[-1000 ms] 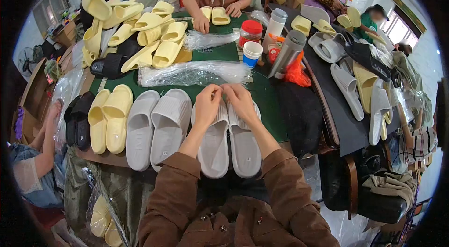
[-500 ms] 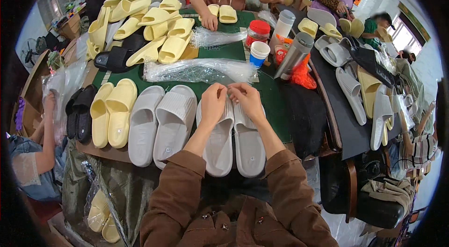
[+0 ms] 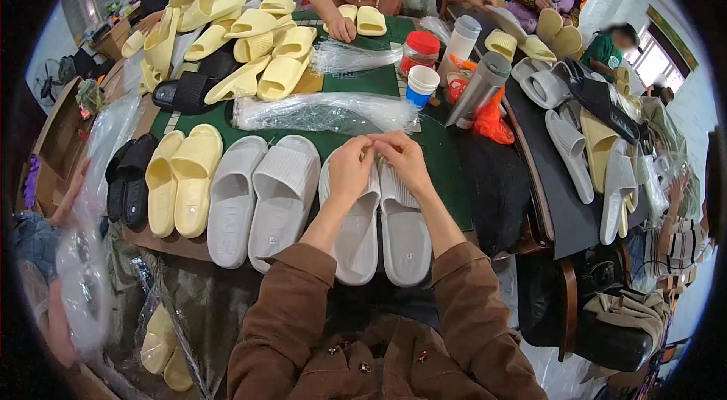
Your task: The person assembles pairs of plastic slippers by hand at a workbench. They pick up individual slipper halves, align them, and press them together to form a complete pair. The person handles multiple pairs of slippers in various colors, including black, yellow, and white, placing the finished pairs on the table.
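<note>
My left hand [image 3: 350, 169] and my right hand [image 3: 403, 164] meet fingertip to fingertip over the far ends of a pair of grey slide slippers. Both are pinched closed; whatever lies between the fingers is too small to make out. Below them the left grey slipper [image 3: 354, 245] and the right grey slipper [image 3: 407, 249] lie side by side at the table's near edge, their straps partly hidden by my hands. Just beyond my fingertips lies a bundle of thin clear plastic strands [image 3: 322, 114].
Left of my hands stand another grey pair [image 3: 229, 211], a yellow pair [image 3: 198, 188] and a black pair [image 3: 137, 180]. Yellow slippers [image 3: 254, 82] are heaped behind. A steel flask [image 3: 485, 90], paper cup [image 3: 421, 90] and red-lidded jar [image 3: 420, 52] stand right. Co-workers surround the table.
My fingertips have come together, with the hands otherwise nearly in place. Across the table, a person's arm has stretched right toward a grey slipper. At left, a clear plastic bag has swung down.
</note>
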The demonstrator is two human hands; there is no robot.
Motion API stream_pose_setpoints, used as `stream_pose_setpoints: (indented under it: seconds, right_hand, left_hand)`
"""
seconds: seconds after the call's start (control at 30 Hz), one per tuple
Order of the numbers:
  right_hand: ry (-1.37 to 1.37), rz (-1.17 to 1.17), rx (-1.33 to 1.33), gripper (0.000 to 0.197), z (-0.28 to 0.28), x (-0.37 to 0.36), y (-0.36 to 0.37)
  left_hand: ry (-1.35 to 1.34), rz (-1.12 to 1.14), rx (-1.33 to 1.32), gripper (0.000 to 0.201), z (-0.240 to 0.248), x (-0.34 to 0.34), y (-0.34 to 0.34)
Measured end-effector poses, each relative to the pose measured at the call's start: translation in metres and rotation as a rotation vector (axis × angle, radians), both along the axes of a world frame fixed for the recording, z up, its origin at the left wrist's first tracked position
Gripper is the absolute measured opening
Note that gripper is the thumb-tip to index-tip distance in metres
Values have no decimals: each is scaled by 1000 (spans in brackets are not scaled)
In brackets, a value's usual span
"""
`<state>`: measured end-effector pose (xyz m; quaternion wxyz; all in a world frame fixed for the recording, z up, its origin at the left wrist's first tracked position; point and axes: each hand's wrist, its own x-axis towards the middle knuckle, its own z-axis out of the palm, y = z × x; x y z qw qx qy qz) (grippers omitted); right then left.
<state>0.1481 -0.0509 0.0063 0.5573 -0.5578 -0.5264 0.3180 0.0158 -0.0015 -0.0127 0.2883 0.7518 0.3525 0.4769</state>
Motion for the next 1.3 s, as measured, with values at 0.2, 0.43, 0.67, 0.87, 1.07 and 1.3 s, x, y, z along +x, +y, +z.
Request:
stream_pose_setpoints:
  seconds: [0.2, 0.43, 0.67, 0.87, 1.07, 1.3]
  right_hand:
    - [208, -86, 101, 19, -5, 12, 2]
    - [670, -60, 94, 14, 8, 16, -4]
    - [954, 116, 237, 12, 12, 36, -23]
    - [924, -13, 525, 13, 57, 66, -65]
    - [248, -418, 801, 12, 112, 102, -128]
    - [-357, -927, 477, 15, 107, 152, -187]
  left_hand:
    - [-33, -2, -91, 7, 7, 3, -3]
    - [-107, 68, -31, 14, 4, 2, 0]
    - [19, 151, 191, 42, -4, 6, -1]
    - [17, 111, 140, 38, -6, 4, -1]
    - [-41, 38, 3, 35, -1, 8, -6]
    - [49, 33, 98, 26, -5, 7, -1]
